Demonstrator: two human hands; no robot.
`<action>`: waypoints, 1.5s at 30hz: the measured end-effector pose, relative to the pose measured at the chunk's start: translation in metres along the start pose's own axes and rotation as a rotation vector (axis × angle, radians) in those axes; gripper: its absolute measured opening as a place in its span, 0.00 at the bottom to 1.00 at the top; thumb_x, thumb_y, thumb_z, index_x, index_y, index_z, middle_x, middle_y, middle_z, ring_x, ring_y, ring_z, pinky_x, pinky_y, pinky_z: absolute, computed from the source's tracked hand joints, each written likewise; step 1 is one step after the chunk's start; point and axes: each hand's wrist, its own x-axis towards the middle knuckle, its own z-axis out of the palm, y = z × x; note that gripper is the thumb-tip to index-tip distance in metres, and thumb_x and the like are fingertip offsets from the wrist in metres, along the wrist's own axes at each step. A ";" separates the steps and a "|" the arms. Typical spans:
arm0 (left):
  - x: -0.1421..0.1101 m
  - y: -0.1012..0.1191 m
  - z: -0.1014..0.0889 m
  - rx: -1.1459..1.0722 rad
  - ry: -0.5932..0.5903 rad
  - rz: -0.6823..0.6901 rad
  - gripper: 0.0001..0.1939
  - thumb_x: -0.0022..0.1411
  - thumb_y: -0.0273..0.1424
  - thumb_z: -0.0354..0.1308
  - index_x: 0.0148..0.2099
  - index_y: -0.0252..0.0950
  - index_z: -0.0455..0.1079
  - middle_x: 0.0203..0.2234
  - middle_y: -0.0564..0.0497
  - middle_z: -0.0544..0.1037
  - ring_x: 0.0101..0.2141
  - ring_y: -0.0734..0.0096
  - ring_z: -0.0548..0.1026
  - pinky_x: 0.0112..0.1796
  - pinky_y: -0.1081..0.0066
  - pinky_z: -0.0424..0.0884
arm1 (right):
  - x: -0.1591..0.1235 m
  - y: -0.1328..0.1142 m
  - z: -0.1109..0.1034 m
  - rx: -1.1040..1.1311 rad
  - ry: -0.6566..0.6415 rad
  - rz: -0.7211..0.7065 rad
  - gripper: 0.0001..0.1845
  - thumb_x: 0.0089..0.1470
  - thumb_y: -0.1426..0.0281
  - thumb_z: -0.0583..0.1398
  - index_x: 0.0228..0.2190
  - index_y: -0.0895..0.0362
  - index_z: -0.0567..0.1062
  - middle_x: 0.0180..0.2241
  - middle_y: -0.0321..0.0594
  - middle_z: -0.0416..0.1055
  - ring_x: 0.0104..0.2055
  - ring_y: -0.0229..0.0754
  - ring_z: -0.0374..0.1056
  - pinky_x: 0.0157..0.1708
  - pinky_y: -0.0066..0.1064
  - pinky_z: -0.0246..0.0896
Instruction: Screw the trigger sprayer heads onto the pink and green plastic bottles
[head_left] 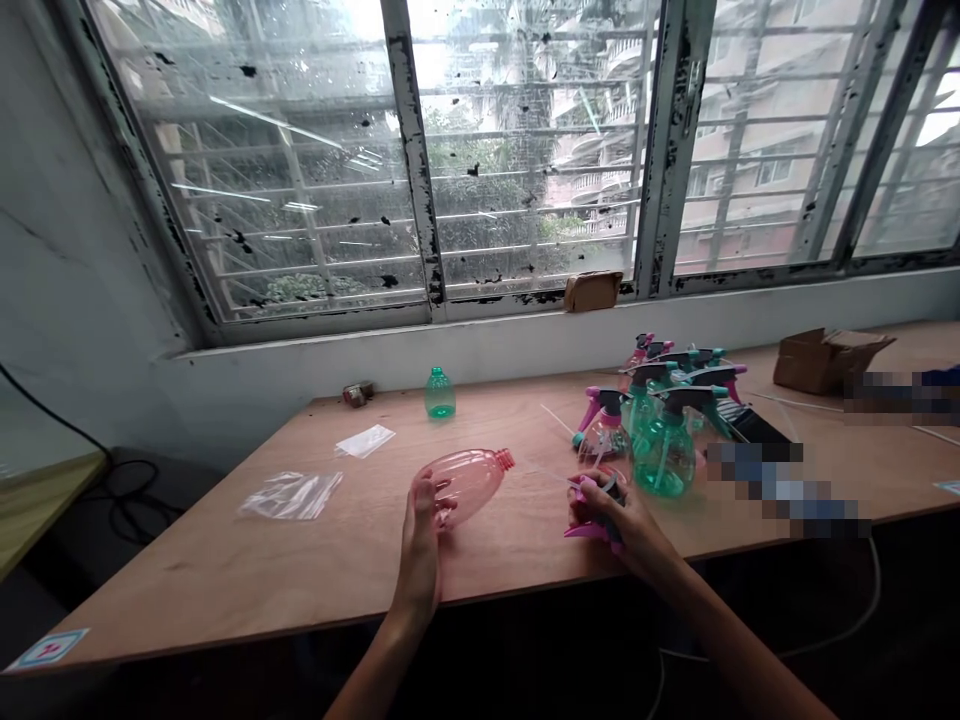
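My left hand (425,525) is wrapped round a clear pink spray bottle body (469,485), which lies tilted with its open threaded neck pointing right. In my right hand (611,510) is a pink and dark grey spray trigger head (592,533). Its thin dip tube sticks out leftward toward the bottle's neck, and the tube's faint tip appears just short of it. Right beside my right hand stand a finished-looking pink spray bottle (604,440) and a green spray bottle (665,462) with their heads on.
Several more spray bottles crowd behind these. A headless green bottle (440,397) stands near the wall. Plastic bags (292,496) and a white packet (365,441) lie at left. Farther right are a cardboard box (829,362) and a black object (757,428). A cardboard piece (592,292) rests on the sill.
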 end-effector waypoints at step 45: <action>-0.003 -0.001 -0.006 0.129 0.005 0.149 0.31 0.64 0.54 0.52 0.63 0.46 0.64 0.50 0.48 0.76 0.41 0.64 0.73 0.42 0.68 0.66 | 0.001 -0.003 -0.004 -0.122 -0.057 -0.012 0.17 0.51 0.56 0.68 0.30 0.57 0.73 0.24 0.34 0.70 0.25 0.38 0.68 0.26 0.29 0.64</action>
